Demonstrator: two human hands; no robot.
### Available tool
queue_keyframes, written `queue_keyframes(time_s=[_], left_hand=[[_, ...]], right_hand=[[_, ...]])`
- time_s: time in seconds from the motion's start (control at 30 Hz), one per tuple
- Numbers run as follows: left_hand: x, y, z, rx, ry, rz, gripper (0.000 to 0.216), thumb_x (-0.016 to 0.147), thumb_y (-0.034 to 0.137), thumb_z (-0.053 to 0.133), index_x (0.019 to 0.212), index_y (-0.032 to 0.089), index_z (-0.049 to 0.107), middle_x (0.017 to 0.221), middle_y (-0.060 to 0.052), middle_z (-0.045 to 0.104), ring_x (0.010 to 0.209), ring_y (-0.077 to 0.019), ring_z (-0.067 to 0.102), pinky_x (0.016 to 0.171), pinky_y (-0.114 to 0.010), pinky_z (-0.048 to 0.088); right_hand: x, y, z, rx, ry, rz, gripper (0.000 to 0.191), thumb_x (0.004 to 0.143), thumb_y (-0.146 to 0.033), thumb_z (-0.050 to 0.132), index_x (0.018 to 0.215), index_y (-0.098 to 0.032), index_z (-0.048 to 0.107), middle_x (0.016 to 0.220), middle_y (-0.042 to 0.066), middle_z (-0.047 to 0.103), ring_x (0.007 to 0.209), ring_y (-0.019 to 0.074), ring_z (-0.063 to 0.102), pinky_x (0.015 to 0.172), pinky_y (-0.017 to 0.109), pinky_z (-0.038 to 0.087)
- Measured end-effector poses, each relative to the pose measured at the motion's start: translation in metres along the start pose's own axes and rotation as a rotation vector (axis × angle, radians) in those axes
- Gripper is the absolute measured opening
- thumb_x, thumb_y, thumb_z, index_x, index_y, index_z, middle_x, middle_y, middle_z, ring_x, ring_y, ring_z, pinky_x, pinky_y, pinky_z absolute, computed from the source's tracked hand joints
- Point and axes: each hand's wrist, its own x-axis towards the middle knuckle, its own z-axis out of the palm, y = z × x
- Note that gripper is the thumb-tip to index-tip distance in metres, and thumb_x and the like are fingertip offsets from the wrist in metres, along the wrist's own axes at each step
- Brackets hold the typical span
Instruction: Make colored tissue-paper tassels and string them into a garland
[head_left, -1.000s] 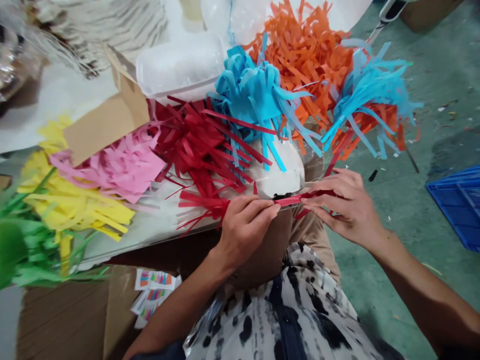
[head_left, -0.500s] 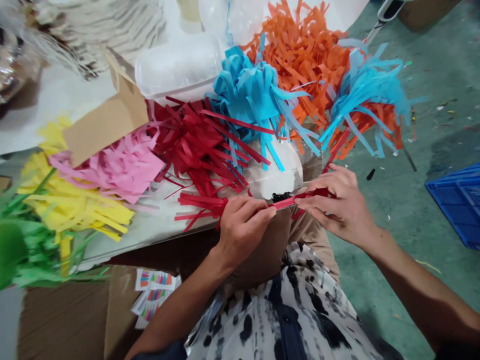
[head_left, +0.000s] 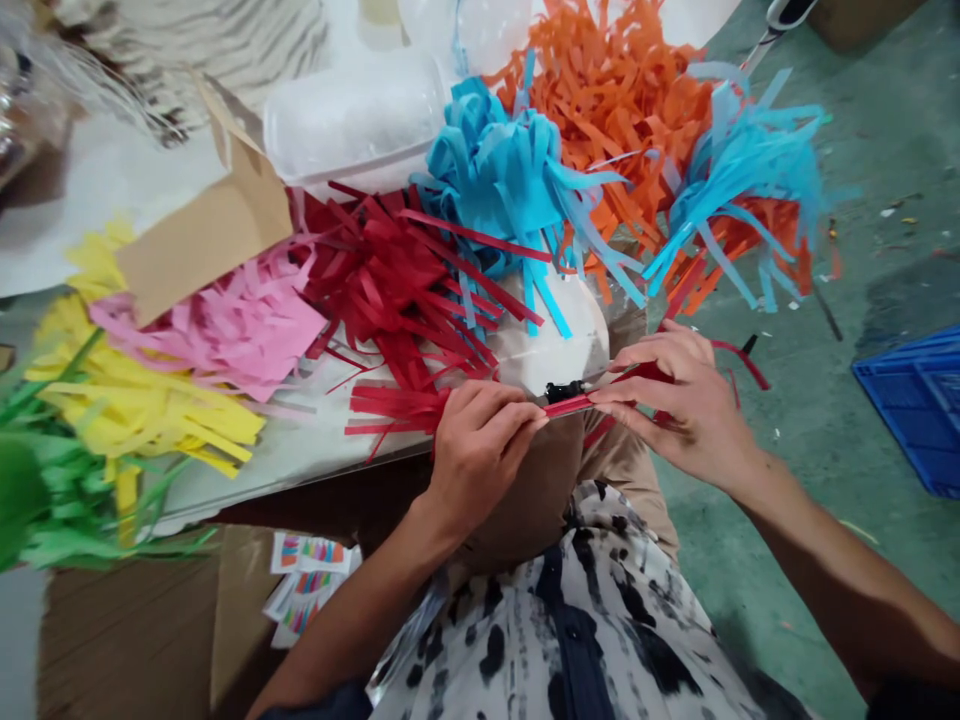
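A red paper tassel is stretched between my hands at the table's front edge, above my lap. My left hand pinches one end of its narrow middle between thumb and fingers; fringed strips show beyond that hand. My right hand has its fingers closed on the other end, and red strips stick out past them. A small black object lies just behind the paper; its kind is unclear. Left of centre, a heap of dark red fringed paper rests on the table.
Blue fringed paper, orange fringed paper, pink fringed paper, yellow fringed paper and green fringed paper cover the table. A bent piece of cardboard lies on the pink. A blue crate stands on the floor at right.
My right hand has turned slightly, and red strips now show beyond its far side. Both hands keep hold of the paper at nearly the same place. The view has shifted slightly.
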Motion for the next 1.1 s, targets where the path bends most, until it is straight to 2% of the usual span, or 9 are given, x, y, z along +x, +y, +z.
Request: queue_keyframes(time_s=[0.2,0.4,0.83,1.0,1.1], left_hand=[[-0.001,0.003,-0.004,0.093,-0.004,-0.076,0.002,0.096,0.022,0.074,0.094,0.020,0.074,0.096,-0.006,0.072,0.097,-0.0230,0.059,0.092,-0.040,0.049],[0.000,0.006,-0.006,0.078,-0.010,-0.167,0.008,0.096,0.027,0.075,0.091,0.021,0.075,0.097,-0.005,0.069,0.100,-0.0230,0.059,0.093,-0.040,0.048],[0.003,0.005,-0.008,0.080,-0.068,-0.187,0.012,0.098,0.025,0.070,0.088,0.020,0.068,0.100,-0.006,0.068,0.100,-0.0239,0.058,0.092,-0.042,0.047],[0.005,0.007,-0.008,0.171,-0.058,-0.216,0.014,0.096,0.025,0.070,0.084,0.020,0.065,0.103,-0.009,0.067,0.104,-0.0271,0.057,0.093,-0.044,0.048],[0.005,0.005,-0.010,0.258,-0.047,-0.195,0.014,0.096,0.023,0.068,0.083,0.020,0.063,0.105,-0.011,0.067,0.106,-0.0288,0.057,0.095,-0.045,0.048]], right_hand=[[0.005,-0.008,-0.001,-0.010,-0.007,0.083,0.007,0.097,-0.032,0.073,0.094,-0.026,0.076,0.116,0.008,0.069,0.115,0.0318,0.065,0.118,0.066,0.035],[0.010,-0.013,-0.002,-0.026,-0.072,0.163,0.011,0.097,-0.034,0.069,0.092,-0.025,0.072,0.119,0.010,0.067,0.123,0.0364,0.059,0.115,0.066,0.035],[0.027,-0.022,-0.003,-0.150,-0.179,0.182,0.016,0.093,-0.033,0.063,0.083,-0.021,0.067,0.112,0.012,0.066,0.121,0.0383,0.057,0.106,0.061,0.040],[0.025,-0.023,-0.001,-0.173,-0.166,0.182,0.016,0.093,-0.032,0.062,0.083,-0.021,0.066,0.113,0.011,0.066,0.123,0.0380,0.057,0.111,0.063,0.037],[0.020,-0.023,0.003,-0.181,-0.125,0.180,0.013,0.093,-0.032,0.062,0.086,-0.021,0.065,0.114,0.011,0.065,0.125,0.0380,0.056,0.118,0.067,0.031]])
